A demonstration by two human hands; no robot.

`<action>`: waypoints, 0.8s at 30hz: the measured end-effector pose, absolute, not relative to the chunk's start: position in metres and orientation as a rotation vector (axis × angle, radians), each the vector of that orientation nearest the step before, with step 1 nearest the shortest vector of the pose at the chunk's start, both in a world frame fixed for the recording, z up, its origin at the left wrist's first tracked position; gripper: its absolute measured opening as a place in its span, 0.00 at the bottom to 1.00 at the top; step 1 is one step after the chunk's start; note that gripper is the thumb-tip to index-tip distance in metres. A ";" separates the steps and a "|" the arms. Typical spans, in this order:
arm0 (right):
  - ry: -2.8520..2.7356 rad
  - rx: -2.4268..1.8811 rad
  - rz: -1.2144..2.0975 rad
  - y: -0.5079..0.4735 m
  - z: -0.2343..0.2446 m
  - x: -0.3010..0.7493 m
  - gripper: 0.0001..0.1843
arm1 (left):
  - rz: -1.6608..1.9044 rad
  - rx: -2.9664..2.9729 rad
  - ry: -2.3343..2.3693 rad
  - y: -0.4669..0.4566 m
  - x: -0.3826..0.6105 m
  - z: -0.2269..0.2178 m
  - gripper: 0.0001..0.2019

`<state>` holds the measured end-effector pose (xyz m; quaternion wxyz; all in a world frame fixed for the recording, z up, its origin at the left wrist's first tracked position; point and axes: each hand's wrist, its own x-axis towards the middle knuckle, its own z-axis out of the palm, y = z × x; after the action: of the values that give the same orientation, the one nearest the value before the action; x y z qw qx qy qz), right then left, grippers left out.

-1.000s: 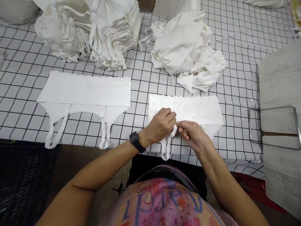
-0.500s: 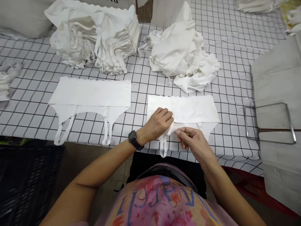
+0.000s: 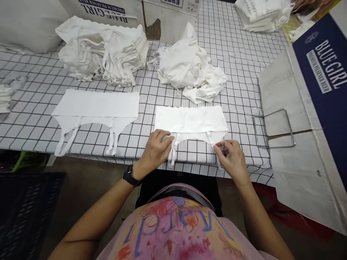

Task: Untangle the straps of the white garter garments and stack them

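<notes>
My left grip and right grip at the white cloth

From my head view, it lies flat on the tabletop, just past both grips. My left grip is curled and touches its low left side; my right grip touches its low right side. I can't tell if either one pinches. A second cloth lies left of my left grip, and a crumpled heap sits farther ahead.

R carton reads “BLUE GIRL PREMIUM PILSENER BEER” — back carton has same txt, upside-down; shirt says “Mardi”, also inv.
</notes>
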<state>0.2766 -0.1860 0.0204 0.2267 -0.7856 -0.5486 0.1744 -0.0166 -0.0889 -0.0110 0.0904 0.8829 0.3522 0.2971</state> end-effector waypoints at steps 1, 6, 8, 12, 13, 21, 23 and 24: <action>-1.510 -2.163 0.470 -0.193 0.019 0.275 0.19 | 0.904 2.599 1.074 -0.092 -0.017 -0.011 0.10; -1.496 -2.146 0.483 -0.229 0.016 0.278 0.20 | 1.070 2.360 1.279 -0.110 -0.026 -0.002 0.06; -1.470 -2.121 0.503 -0.239 0.015 0.280 0.20 | 1.101 2.258 1.321 -0.124 -0.030 0.004 0.06; -1.423 -2.090 0.553 -0.249 0.012 0.284 0.21 | 1.088 2.098 1.334 -0.158 -0.030 0.009 0.05; -1.417 -2.087 0.581 -0.251 0.011 0.285 0.21 | 1.049 2.062 1.338 -0.166 -0.029 0.007 0.05; -1.482 -2.085 0.563 -0.258 0.018 0.287 0.18 | 0.818 1.717 1.455 -0.202 -0.021 -0.031 0.10; -1.483 -2.098 0.433 -0.255 0.025 0.281 0.17 | 0.815 1.640 1.450 -0.200 -0.018 -0.034 0.12; -1.482 -2.091 0.382 -0.252 0.029 0.277 0.16 | 0.812 1.598 1.440 -0.198 -0.016 -0.035 0.12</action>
<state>0.2772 -0.2518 0.0286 0.2718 -0.7766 -0.5504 0.1419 -0.0165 -0.1984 -0.0346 0.4090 0.6342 0.5716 0.3221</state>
